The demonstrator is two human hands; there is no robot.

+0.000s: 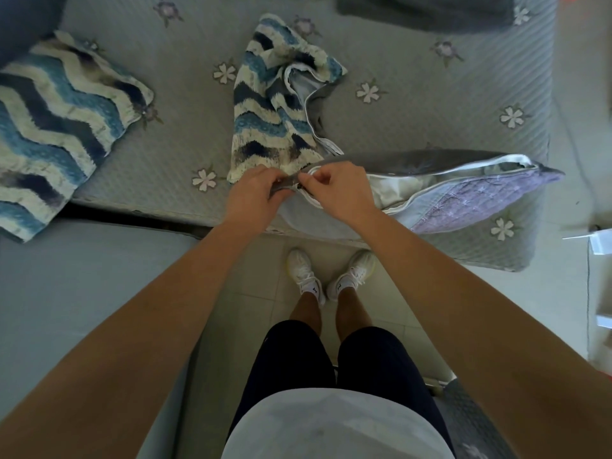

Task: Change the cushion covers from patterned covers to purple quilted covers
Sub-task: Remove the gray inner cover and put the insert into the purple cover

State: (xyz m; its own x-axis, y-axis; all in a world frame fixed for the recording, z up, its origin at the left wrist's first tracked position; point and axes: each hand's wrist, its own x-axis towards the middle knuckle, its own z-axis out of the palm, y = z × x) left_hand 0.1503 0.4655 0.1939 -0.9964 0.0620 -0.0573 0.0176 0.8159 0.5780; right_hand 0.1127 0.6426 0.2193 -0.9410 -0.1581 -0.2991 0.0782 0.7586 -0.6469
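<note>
A cushion in a purple quilted cover lies on the grey bed's near edge, its zip side gaping and pale lining showing along the opening. My left hand pinches the cover's left corner. My right hand is closed right beside it at the zip end; the zip pull itself is hidden by my fingers. An empty blue-and-white zigzag patterned cover lies crumpled just behind my hands. A cushion still in its patterned cover rests at the left.
The grey quilted bedspread with flower motifs covers the bed. A dark grey folded cloth lies at the far edge. A pale blue-grey mattress is at the lower left. My feet in white shoes stand on the tiled floor.
</note>
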